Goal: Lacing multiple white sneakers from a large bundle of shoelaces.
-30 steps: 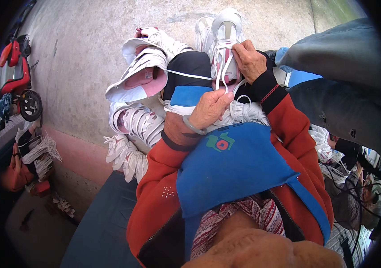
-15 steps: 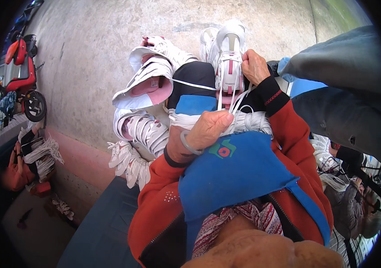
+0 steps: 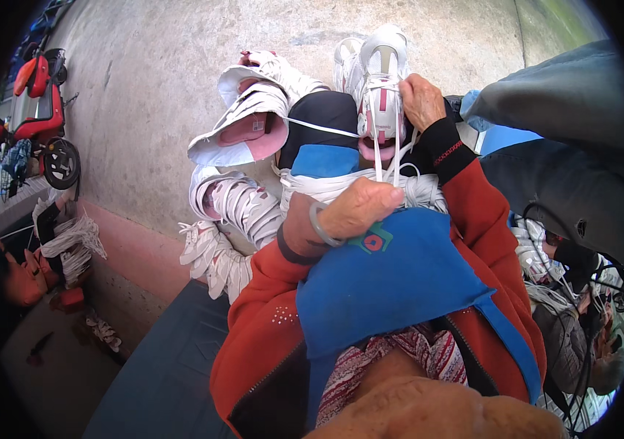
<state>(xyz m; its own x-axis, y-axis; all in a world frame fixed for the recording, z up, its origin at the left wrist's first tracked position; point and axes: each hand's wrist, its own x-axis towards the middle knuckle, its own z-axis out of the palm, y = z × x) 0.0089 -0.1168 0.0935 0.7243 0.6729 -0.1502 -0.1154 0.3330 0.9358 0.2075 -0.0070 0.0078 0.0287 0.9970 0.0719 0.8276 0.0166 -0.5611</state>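
Broadly, a pale concrete floor (image 3: 180, 80) fills the upper field, with a red ride-on toy vehicle (image 3: 38, 110) parked at its far left edge. Below it lies a blue fabric apron (image 3: 392, 285) spread over the person's lap, worn over a red long-sleeved jacket (image 3: 253, 344) – the apron apparently serves as a working surface that keeps the shoes close to the body.

On and just beyond the knees rests a loose heap of white-and-pink lace-up sneakers (image 3: 246, 212); one lies with its pink lining (image 3: 250, 132) turned upward, and a bundle of white laces (image 3: 414, 186) sits between the forearms.

The white sneaker with pink tongue (image 3: 381, 80) stands toe-away at the far edge of the lap, so that its eyelet rows face the person. The right hand (image 3: 421, 99) is closed round the shoe's side, seemingly steadying it against the pull. The left hand (image 3: 359, 208), with a pale bangle (image 3: 319, 225) on the wrist, is curled into a loose fist pinching the white shoelace ends (image 3: 388, 154) – these run taut from the eyelets down to the fingers, a tension that would draw the lacing snug.
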